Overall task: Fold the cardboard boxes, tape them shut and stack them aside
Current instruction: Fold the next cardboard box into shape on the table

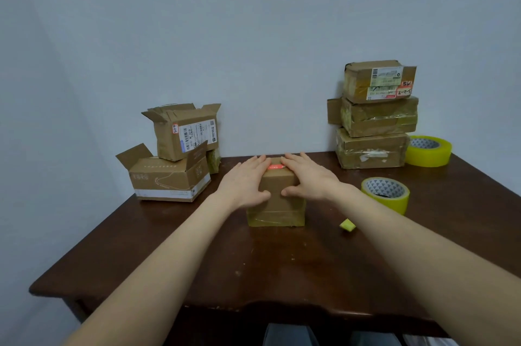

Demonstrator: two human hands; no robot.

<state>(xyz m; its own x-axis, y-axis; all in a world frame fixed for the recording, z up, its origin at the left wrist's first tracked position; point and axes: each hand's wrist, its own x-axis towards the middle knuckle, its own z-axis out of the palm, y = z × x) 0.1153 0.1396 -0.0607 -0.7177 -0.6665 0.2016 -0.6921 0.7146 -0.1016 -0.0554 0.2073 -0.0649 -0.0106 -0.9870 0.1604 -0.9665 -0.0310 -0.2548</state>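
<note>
both flat, open hands, left hand [245, 182] and right hand [307, 178], press the small cardboard box [277, 199]; rub outward so the tape bonds flat.

1. My left hand [245, 182] lies palm down, fingers straight and close together, thumb turned inward.
2. My right hand [306, 178] mirrors it: palm down, fingers straight, thumb pointing at the left thumb.
3. The thumbs nearly meet.
4. My bare left forearm [169, 255] and right forearm [408, 238] reach forward, converging.
</note>
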